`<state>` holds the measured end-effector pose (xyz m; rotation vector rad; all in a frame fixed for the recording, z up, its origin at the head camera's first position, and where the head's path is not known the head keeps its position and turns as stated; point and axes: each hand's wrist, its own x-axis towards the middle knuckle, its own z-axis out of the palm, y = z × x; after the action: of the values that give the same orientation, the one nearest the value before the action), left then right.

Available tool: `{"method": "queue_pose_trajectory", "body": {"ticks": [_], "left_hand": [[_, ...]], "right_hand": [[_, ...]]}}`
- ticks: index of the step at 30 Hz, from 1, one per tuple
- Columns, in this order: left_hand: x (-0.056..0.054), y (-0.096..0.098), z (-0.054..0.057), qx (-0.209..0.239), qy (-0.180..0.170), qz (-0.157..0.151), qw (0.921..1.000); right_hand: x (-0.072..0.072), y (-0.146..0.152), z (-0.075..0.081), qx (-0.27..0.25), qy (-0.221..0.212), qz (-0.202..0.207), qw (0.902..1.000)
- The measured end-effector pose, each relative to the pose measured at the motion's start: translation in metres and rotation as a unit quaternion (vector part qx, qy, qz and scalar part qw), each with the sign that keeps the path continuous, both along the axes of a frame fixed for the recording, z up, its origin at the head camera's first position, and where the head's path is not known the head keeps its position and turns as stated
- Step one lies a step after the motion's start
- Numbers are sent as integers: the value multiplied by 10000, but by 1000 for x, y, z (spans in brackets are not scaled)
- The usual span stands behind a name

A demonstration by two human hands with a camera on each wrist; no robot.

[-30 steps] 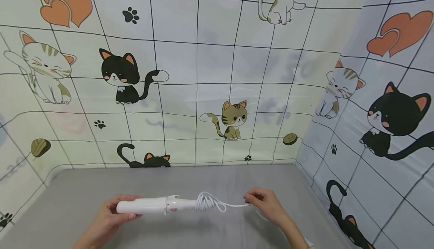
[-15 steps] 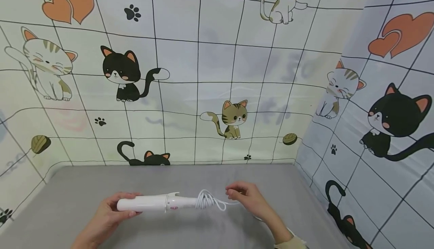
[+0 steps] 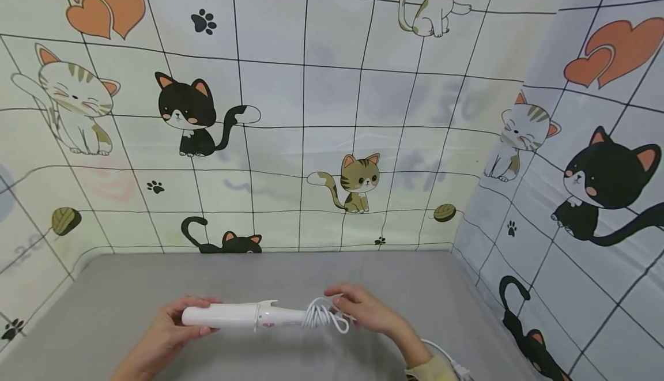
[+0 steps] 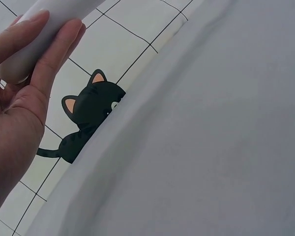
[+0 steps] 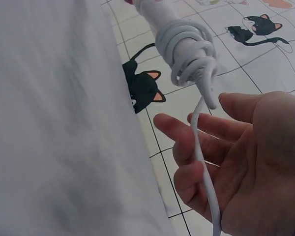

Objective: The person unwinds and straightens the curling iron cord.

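A white curling iron (image 3: 223, 315) lies level above the grey surface in the head view, its barrel end at the left. My left hand (image 3: 173, 332) grips that end between thumb and fingers. White cord (image 5: 187, 46) is wound in several loops round the handle end. My right hand (image 3: 363, 312) is beside the loops, thumb and index finger apart. In the right wrist view the loose cord (image 5: 209, 189) runs down through the palm, with the lower fingers curled round it. The plug (image 3: 461, 371) hangs at the end of the cord by the right sleeve.
A grey cloth-covered surface (image 3: 290, 277) spreads under both hands. Behind it and at the right hang white sheets (image 3: 275, 98) printed with cats, hearts and grid lines.
My right hand has moved left along the cord, from its stretched part to the wound loops, and its fingers have spread. The plug has come into view. My left hand keeps its grip.
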<state>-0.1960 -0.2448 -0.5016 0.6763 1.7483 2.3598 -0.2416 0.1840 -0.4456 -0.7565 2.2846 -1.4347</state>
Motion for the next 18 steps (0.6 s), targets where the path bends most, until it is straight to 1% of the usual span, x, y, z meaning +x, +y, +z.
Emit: {"method": "queue_pose_trajectory", "body": {"ticks": [5,8,11,14,15,18], "left_hand": [[2,-3,-1,30,14,19,10000],[3,-3,-1,-42,-101,158,9998],[4,-3,0,-192,-318,328,9988],[5,-2,1,-291,-432,398,9979],[5,-2,1,-282,-445,432,9977],[5,-2,0,-207,-284,405,9986]], "right_hand": [[-1,3,0,-125,98,-98,9998],[0,5,0,-228,190,-253,9992],[0,7,0,-328,217,-497,9980],[2,9,-1,-378,234,-752,9962],[2,10,-1,-388,266,-821,9955],[3,12,-1,-457,336,-932,9940]]}}
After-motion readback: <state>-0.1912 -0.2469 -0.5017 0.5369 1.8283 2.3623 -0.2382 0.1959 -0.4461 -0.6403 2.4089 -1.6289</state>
